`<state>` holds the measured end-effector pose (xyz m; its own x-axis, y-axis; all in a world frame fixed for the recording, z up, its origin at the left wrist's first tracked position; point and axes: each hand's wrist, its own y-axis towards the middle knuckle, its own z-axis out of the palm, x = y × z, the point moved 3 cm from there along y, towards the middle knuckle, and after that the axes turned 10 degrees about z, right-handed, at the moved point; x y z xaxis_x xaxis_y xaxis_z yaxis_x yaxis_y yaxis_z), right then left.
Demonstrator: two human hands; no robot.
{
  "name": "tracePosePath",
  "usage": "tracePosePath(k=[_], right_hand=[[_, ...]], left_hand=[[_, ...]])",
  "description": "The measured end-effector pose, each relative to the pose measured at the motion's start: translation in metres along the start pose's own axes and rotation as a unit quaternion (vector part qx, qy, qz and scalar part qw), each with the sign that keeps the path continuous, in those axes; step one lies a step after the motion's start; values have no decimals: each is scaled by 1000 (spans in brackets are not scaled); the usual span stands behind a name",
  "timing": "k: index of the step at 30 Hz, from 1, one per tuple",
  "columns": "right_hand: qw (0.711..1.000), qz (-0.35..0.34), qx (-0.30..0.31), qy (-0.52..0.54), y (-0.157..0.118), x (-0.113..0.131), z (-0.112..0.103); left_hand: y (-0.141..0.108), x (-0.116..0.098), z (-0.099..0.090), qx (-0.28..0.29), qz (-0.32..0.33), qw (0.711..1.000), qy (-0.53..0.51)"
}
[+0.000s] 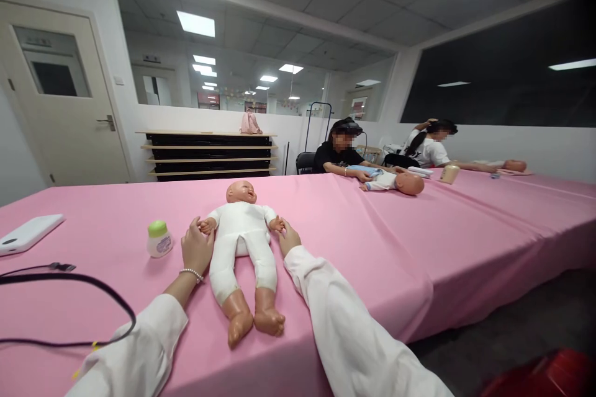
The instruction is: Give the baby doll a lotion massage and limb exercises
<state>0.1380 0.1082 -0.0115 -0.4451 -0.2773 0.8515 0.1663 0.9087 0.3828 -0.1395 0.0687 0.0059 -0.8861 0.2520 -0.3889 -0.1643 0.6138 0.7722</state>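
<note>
A baby doll (244, 220) with a white cloth body lies on its back on the pink-covered table (363, 298), head away from me and bare feet toward me. My left hand (196, 247), with a beaded bracelet at the wrist, is closed on the doll's hand on the left side. On the other side, my right hand (289, 238) pinches the doll's other hand between thumb and fingers. Both doll arms are spread slightly out from its body. Just left of my left hand stands a small white bottle (159, 240) with a green cap.
A white power bank (30, 234) and a black cable (93, 282) lie at the left. To the right, a person (342, 152) handles another doll (395, 182), near a beige bottle (449, 173). Farther along sits a second person (426, 146) beside another doll (514, 166).
</note>
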Motion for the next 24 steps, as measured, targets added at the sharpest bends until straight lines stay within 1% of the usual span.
tracePosePath(k=[3, 6, 8, 9, 11, 14, 16, 17, 20, 22, 24], right_hand=[[997, 4, -82, 0, 20, 3, 3], [987, -8, -157, 39, 54, 5, 13], [978, 11, -196, 72, 80, 2, 22], [974, 24, -208, 87, 92, -2, 26], [971, 34, -203, 117, 112, -9, 37], [982, -1, -132, 134, 130, -18, 51], [991, -26, -82, 106, 136, -23, 59], [994, -24, -66, 82, 138, -25, 62], [999, 30, -40, 5, 140, -31, 67], [997, 69, -24, -21, 140, -33, 68], [995, 90, -10, -34, 140, -32, 69]], left_hand=[[16, 3, 18, -59, 1, 998, 1], [40, 7, 42, -105, -11, 994, 4], [56, 9, 57, -115, -29, 993, 3], [62, 10, 64, -110, -37, 993, -1], [72, 12, 76, -81, -43, 996, -10], [79, 15, 91, -15, -35, 999, -20], [81, 18, 98, 26, -34, 999, -19], [81, 20, 101, 44, -39, 998, -17], [84, 27, 110, 120, -75, 990, -4], [87, 32, 117, 190, -102, 976, 4], [90, 37, 122, 248, -119, 961, 8]])
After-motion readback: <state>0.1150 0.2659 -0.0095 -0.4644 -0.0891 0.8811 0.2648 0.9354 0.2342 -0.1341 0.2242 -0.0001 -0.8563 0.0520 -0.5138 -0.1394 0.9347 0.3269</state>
